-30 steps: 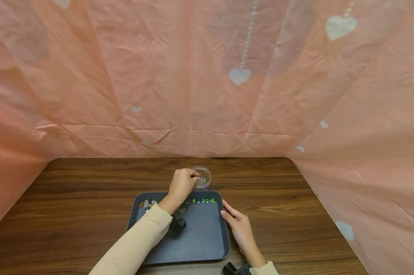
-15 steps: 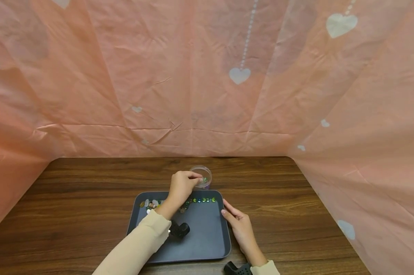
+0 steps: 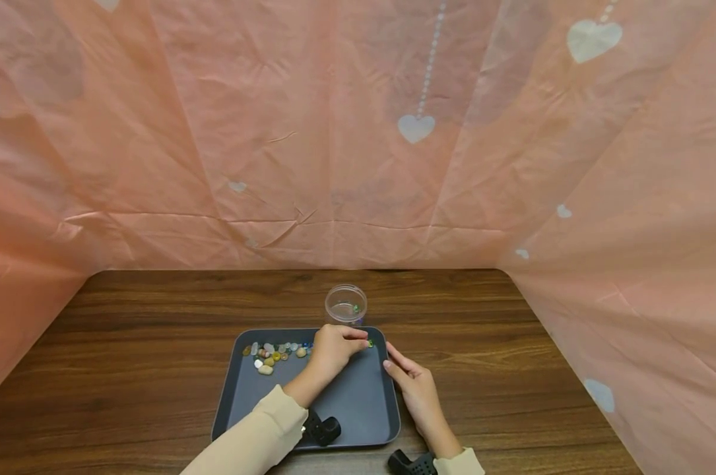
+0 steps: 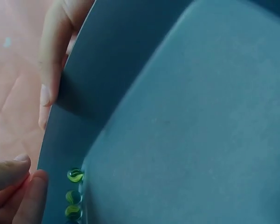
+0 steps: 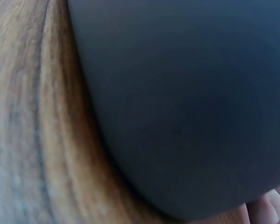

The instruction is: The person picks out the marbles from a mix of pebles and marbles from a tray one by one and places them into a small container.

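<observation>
In the head view my left hand (image 3: 332,348) reaches over the back right of a grey tray (image 3: 358,422). Its thumb and fingertips come close together beside a green glass marble (image 3: 370,343). From the left wrist, the same left hand (image 4: 14,191) sits by the rim, level with the first marble (image 4: 75,175) of a row; whether anything lies between the fingertips does not show. My right hand (image 3: 416,390) rests against the tray's right side, thumb and fingers extended along the outer rim. Blurred fingers (image 5: 270,210) appear low in the right wrist view.
Just behind the tray stands a clear round tub (image 3: 346,305) with a few green pieces inside. Mixed pebbles (image 3: 268,359) lie at the tray's back left. Wooden tabletop (image 3: 156,343) surrounds it, and a pink cloth (image 3: 334,132) hangs behind.
My left hand has moved from over the tub down and right to the tray's back right corner. The pebbles show more fully now. The right hand stays by the rim.
</observation>
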The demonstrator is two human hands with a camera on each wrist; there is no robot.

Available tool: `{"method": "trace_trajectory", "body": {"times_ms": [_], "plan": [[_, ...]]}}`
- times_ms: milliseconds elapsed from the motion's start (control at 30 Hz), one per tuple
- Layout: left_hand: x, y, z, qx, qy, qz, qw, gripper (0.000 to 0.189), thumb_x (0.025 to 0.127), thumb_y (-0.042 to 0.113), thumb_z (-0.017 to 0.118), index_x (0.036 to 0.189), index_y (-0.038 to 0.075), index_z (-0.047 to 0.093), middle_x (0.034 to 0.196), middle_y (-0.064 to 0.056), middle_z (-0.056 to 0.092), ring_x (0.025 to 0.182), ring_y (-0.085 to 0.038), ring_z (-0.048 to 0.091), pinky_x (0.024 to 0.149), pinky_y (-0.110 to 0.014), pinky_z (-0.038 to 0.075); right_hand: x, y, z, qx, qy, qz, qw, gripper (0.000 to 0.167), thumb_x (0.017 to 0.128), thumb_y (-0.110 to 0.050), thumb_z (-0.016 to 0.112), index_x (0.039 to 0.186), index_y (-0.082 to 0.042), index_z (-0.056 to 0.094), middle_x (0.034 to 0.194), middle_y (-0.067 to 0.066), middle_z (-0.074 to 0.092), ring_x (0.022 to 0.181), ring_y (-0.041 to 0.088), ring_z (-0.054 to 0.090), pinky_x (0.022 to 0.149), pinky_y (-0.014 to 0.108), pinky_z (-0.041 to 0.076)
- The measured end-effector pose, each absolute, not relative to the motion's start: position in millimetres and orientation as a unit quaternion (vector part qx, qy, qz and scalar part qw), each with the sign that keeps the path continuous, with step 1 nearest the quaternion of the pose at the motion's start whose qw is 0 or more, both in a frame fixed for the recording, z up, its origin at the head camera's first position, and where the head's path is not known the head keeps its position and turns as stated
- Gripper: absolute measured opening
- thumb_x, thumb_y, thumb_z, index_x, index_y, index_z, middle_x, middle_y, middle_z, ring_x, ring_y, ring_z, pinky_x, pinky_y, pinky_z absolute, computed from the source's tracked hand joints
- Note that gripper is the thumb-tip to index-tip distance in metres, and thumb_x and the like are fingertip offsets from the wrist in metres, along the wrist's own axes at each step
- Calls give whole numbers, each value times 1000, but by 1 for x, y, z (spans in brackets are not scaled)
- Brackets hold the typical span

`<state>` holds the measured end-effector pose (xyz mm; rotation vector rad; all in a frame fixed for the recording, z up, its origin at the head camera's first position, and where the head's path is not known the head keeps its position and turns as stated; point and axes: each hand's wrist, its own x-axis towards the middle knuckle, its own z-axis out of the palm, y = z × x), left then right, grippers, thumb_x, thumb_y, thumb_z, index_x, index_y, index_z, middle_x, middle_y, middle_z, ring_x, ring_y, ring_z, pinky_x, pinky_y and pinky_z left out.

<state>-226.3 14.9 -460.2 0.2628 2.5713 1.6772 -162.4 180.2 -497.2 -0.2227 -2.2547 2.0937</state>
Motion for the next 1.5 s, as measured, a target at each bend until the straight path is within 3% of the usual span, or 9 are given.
{"method": "trace_trajectory", "body": {"times_ms": [633,933,1233,1400,1500], "plan": [[-231,29,-469,87,869,486,26,14,81,8,80,94,3,80,94,-12,78,89,-24,73,68,-30,57,-162,179,-495,-74,-723,687,25,42,96,-16,66,136,-6,60,141,9,57,124,2,54,91,11,47],[-229,36,-473,110,878,467,8,9,76,7,83,85,5,81,85,-8,78,90,-24,73,72,-32,57,-163,180,-496,-73,-720,689,28,42,95,-15,66,136,-6,60,141,9,57,116,-8,56,92,11,47],[-228,40,-479,132,877,462,-8,4,79,6,81,83,7,81,81,-4,78,84,-21,72,68,-28,56,-162,182,-496,-75,-722,687,32,41,95,-15,66,136,-6,61,141,8,57,115,-10,55,92,11,46],[-230,35,-476,126,869,478,15,5,78,11,82,82,9,81,84,-4,78,84,-18,71,67,-27,54,-162,181,-496,-75,-726,683,30,42,95,-18,67,135,-8,61,141,7,58,123,-1,54,92,11,46],[-232,30,-472,91,821,559,72,11,80,13,82,88,6,81,92,-8,78,83,-14,71,70,-25,55,-162,181,-496,-72,-726,684,27,42,95,-18,67,135,-8,61,141,8,58,128,10,53,91,12,48]]}}
